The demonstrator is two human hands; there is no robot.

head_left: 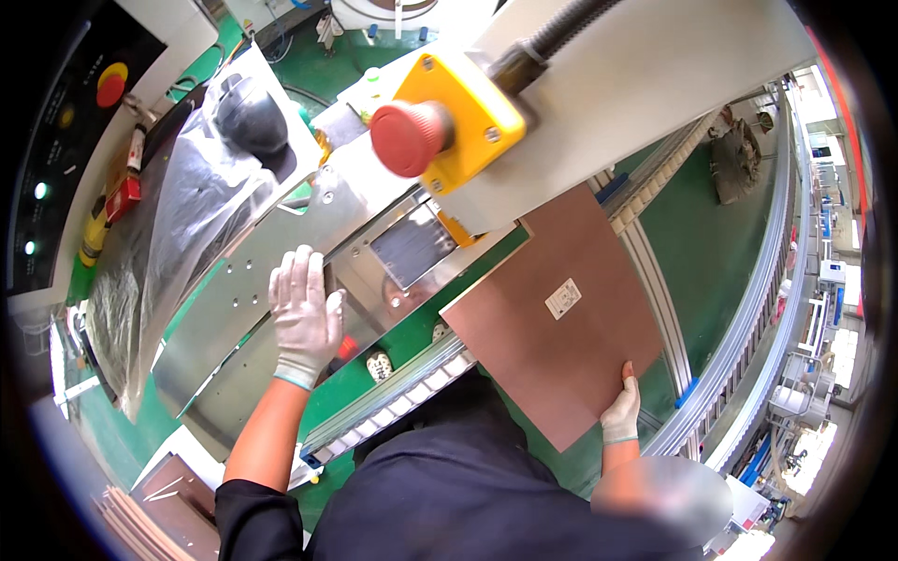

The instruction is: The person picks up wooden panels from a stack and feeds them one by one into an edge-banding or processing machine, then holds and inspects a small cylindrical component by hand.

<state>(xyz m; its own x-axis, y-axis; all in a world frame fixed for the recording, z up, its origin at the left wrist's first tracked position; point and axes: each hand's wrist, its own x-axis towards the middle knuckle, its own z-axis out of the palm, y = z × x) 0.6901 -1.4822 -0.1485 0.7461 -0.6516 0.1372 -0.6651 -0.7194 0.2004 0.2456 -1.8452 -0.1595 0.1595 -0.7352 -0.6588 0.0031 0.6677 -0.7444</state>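
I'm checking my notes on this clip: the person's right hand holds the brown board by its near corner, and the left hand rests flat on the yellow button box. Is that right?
Not quite. The left hand rests flat on the metal plate of the machine, not on the yellow button box, which sits apart, higher up, with its red button. The rest holds: the right hand holds the brown board by its near corner. The head view shows this.
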